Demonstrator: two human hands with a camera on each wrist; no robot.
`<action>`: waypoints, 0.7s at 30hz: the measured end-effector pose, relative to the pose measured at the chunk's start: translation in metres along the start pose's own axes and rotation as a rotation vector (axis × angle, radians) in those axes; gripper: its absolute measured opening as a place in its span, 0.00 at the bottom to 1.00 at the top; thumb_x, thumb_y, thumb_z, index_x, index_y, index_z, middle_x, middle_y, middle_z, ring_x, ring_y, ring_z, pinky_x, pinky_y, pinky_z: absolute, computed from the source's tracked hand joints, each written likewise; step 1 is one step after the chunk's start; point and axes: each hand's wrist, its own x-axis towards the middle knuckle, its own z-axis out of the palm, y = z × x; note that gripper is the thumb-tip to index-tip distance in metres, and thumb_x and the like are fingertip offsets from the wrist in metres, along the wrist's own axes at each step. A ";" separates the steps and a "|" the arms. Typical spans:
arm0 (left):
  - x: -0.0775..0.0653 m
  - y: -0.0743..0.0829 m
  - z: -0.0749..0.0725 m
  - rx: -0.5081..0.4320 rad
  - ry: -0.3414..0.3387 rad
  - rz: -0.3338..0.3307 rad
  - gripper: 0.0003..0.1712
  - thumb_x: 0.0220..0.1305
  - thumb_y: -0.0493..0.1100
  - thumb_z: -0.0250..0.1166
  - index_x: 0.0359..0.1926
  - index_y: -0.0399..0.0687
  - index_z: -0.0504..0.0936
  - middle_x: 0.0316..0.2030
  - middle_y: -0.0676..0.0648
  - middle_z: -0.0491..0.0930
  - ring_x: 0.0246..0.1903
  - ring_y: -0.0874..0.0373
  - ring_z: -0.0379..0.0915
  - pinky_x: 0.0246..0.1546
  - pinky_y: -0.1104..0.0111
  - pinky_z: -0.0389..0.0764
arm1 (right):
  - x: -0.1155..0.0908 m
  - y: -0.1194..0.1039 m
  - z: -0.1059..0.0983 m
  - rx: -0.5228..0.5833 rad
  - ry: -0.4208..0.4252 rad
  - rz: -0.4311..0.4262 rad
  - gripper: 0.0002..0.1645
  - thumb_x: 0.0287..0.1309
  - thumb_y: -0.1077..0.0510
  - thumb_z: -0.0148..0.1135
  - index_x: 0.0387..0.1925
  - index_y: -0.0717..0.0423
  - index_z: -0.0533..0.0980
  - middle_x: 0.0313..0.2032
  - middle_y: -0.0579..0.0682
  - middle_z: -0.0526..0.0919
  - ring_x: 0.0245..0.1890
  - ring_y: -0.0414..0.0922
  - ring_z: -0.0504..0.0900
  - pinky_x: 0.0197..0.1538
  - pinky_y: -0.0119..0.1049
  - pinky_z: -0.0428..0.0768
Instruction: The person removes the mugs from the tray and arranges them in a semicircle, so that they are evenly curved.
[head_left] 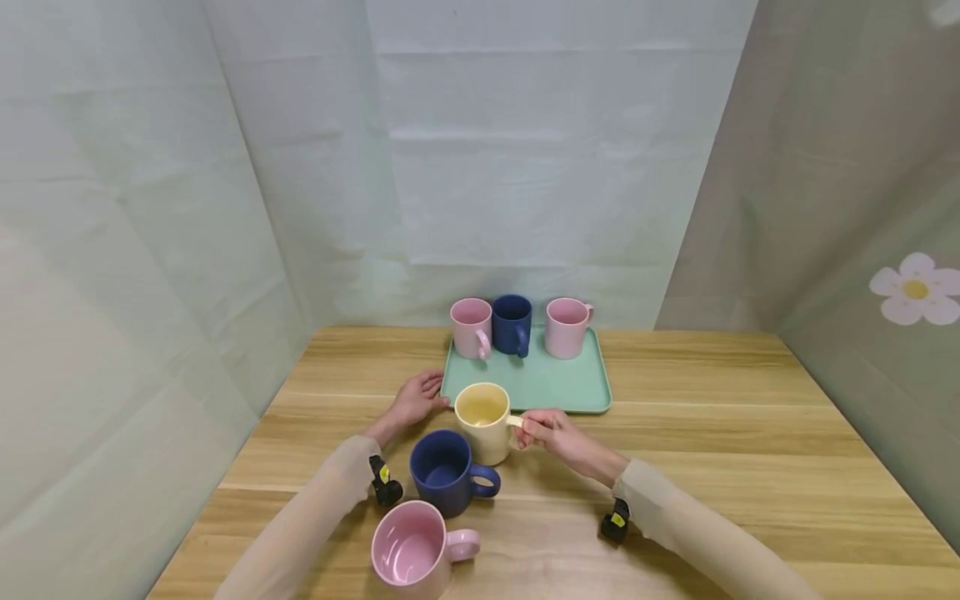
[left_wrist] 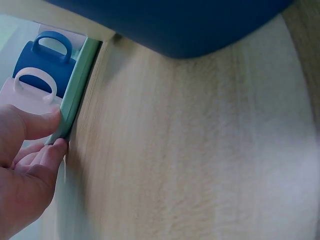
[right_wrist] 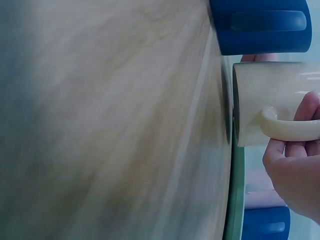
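Note:
My right hand (head_left: 558, 437) pinches the handle of a cream-yellow mug (head_left: 480, 433). The mug is upright at the front edge of a mint-green tray (head_left: 540, 385), its base close over the wooden table in the right wrist view. My left hand (head_left: 418, 398) is at the tray's front left corner. In the left wrist view its thumb (left_wrist: 42, 124) lies on the rim and its fingers are at the corner's outer side. A dark blue mug (head_left: 441, 471) stands just in front of the yellow one, handle to the right. Nearer still is a pink mug (head_left: 411, 550).
Along the tray's back stand a pink mug (head_left: 471, 321), a dark blue mug (head_left: 512, 321) beside it, and another pink mug (head_left: 566, 329) farther right. Pale cloth (head_left: 525, 167) hangs behind the wooden table (head_left: 712, 433) and at both sides.

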 end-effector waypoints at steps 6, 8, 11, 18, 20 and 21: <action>-0.001 0.000 0.001 0.021 0.004 -0.003 0.35 0.59 0.23 0.60 0.65 0.18 0.57 0.65 0.21 0.59 0.67 0.32 0.56 0.69 0.50 0.62 | -0.004 0.003 -0.004 -0.019 -0.042 0.011 0.18 0.72 0.60 0.44 0.34 0.73 0.70 0.30 0.41 0.77 0.34 0.35 0.76 0.47 0.28 0.78; -0.001 0.000 0.001 0.027 0.008 -0.007 0.35 0.60 0.24 0.60 0.65 0.19 0.57 0.65 0.22 0.59 0.67 0.33 0.56 0.69 0.50 0.63 | -0.005 0.001 -0.005 -0.025 -0.048 0.026 0.15 0.73 0.59 0.45 0.33 0.65 0.73 0.30 0.40 0.77 0.35 0.36 0.75 0.48 0.30 0.77; -0.001 -0.001 0.001 0.034 0.013 -0.012 0.35 0.60 0.25 0.60 0.66 0.20 0.57 0.66 0.22 0.59 0.68 0.33 0.56 0.70 0.51 0.63 | -0.006 -0.003 -0.009 -0.029 -0.064 0.066 0.13 0.72 0.57 0.46 0.34 0.59 0.74 0.31 0.40 0.77 0.37 0.37 0.75 0.51 0.33 0.75; 0.000 0.001 0.002 0.019 0.007 -0.041 0.36 0.60 0.25 0.60 0.67 0.20 0.56 0.66 0.23 0.59 0.68 0.34 0.55 0.70 0.51 0.63 | -0.008 -0.010 -0.018 -0.055 -0.132 0.164 0.17 0.73 0.57 0.45 0.39 0.71 0.71 0.33 0.43 0.77 0.39 0.39 0.76 0.56 0.39 0.74; 0.000 0.002 0.002 0.011 0.007 -0.048 0.36 0.60 0.24 0.60 0.67 0.21 0.56 0.66 0.23 0.58 0.68 0.34 0.55 0.70 0.51 0.63 | -0.008 -0.012 -0.019 -0.078 -0.146 0.171 0.19 0.73 0.57 0.45 0.40 0.74 0.71 0.33 0.43 0.78 0.40 0.40 0.77 0.57 0.40 0.75; 0.000 0.002 0.002 0.005 0.009 -0.051 0.36 0.60 0.24 0.60 0.67 0.21 0.56 0.67 0.23 0.58 0.69 0.34 0.55 0.70 0.51 0.62 | -0.007 -0.014 -0.020 -0.092 -0.153 0.173 0.20 0.72 0.57 0.46 0.40 0.75 0.71 0.34 0.43 0.78 0.41 0.40 0.77 0.57 0.40 0.76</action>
